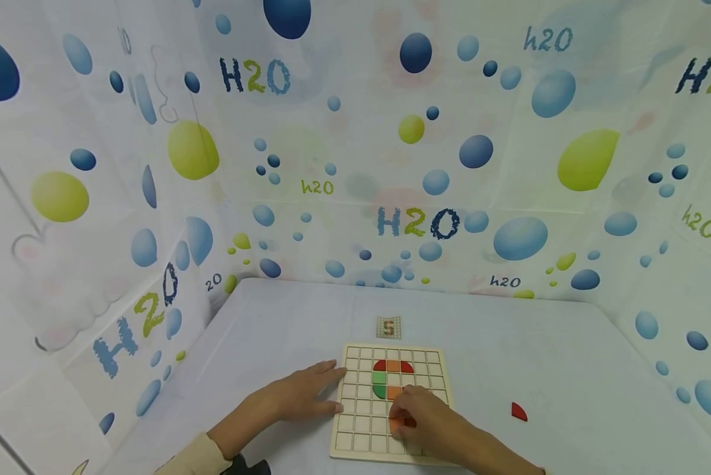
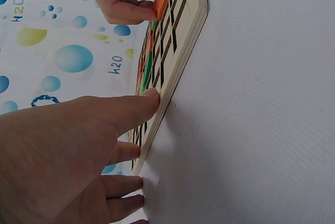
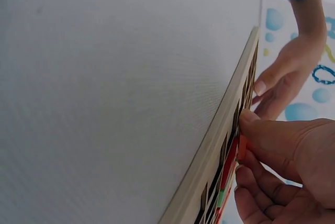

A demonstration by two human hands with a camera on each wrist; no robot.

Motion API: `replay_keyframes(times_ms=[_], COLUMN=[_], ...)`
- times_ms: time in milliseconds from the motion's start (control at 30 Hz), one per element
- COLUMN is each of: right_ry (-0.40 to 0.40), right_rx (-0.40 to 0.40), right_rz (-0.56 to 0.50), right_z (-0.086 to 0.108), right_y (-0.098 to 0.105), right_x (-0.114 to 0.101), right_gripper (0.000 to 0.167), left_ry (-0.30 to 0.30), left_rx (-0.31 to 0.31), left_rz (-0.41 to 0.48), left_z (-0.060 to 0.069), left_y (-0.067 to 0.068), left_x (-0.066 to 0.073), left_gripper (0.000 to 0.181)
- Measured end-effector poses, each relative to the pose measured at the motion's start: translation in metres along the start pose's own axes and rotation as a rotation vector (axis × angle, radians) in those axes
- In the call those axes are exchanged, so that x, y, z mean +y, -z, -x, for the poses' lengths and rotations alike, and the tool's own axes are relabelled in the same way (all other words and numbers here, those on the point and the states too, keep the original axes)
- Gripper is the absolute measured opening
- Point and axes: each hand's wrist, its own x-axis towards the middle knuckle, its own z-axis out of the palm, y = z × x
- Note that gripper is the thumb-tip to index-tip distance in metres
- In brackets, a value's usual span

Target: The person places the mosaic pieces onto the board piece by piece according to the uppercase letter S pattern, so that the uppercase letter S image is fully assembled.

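Note:
A wooden grid board (image 1: 355,443) lies on the white table, with flat coloured pieces set in its cells. At its left edge my left hand (image 1: 308,394) rests with fingers straight and spread, the thumb touching the frame. Over the lower right part of the board, my right hand (image 1: 431,422) pinches an orange piece (image 2: 161,5) between thumb and fingers, against the grid. Red quarter-rounds and an orange square (image 1: 394,365) form the top row; below are a green square (image 1: 379,378), a green quarter-round (image 1: 380,391) and another orange square (image 1: 394,392). My right hand partly hides a red piece (image 1: 411,422).
Behind the board lies a small gridded card (image 1: 388,327) with an S-like or 5-like figure. A loose red quarter-round (image 1: 518,411) is on the table to the right. A curtain (image 1: 355,165) with bubble prints surrounds the table.

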Motion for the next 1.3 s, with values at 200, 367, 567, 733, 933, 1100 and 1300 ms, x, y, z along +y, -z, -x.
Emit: replay_keyframes(times_ms=[200, 367, 567, 733, 933, 1100, 1300], right_ry=[-0.015, 0.006, 0.027, 0.057, 0.063, 0.061, -0.032], right_rx=[-0.017, -0.001, 0.013, 0.039, 0.039, 0.043, 0.017], right_rz=[-0.028, -0.007, 0.043, 0.080, 0.093, 0.107, 0.042], right_z=[-0.001, -0.001, 0.000, 0.001, 0.002, 0.005, 0.012], right_y=[-0.001, -0.001, -0.001, -0.001, 0.000, 0.003, 0.011], right_x=[0.002, 0.000, -0.001, -0.001, -0.001, 0.002, 0.018], right_gripper=[0.018, 0.016, 0.012, 0.012, 0.012, 0.011, 0.010], left_ry=[-0.001, 0.001, 0.002, -0.002, 0.001, 0.004, -0.001], left_rx=[-0.003, -0.002, 0.001, 0.003, -0.001, 0.001, 0.006], left_rz=[0.005, 0.003, 0.003, 0.008, 0.005, 0.004, 0.005], left_z=[0.000, -0.001, 0.000, 0.001, 0.000, 0.000, 0.000], left_y=[0.000, 0.000, 0.000, 0.000, 0.000, 0.000, -0.001], left_x=[0.000, -0.001, 0.000, 0.000, 0.000, 0.000, -0.001], left_gripper=[0.078, 0.079, 0.079, 0.078, 0.078, 0.078, 0.078])
